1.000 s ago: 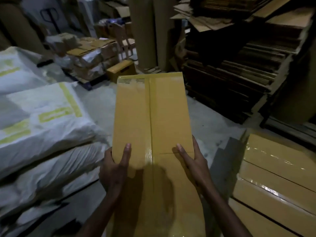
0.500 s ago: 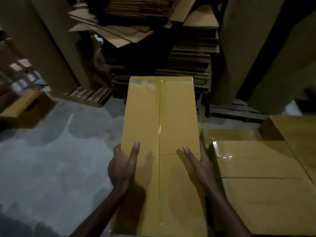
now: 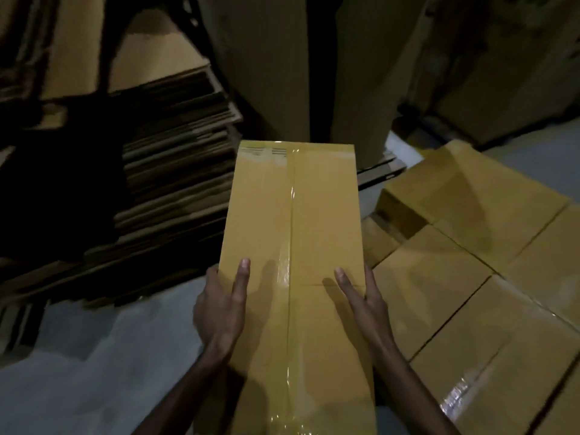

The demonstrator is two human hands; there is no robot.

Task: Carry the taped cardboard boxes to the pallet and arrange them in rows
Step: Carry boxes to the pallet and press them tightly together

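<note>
I carry a long yellow-brown taped cardboard box (image 3: pixel 295 215) lengthwise in front of me, with clear tape running down its middle seam. My left hand (image 3: pixel 219 312) grips its left edge, one digit lying flat on top. On the opposite edge my right hand (image 3: pixel 364 306) grips the same way. Low at the right, just beside the carried box, lie several taped boxes (image 3: pixel 470 309) of the same kind, set side by side in rows. Whatever they rest on is hidden beneath them.
Dark stacks of flattened cardboard (image 3: pixel 175 171) fill the left side. Tall upright cardboard sheets (image 3: pixel 266 73) stand straight ahead behind the box. Grey concrete floor (image 3: pixel 78 372) shows at lower left. The light is dim.
My view has swung right, away from the white sacks and open floor. The rows of boxes at the right are now closer beside the carried box. My grip is unchanged.
</note>
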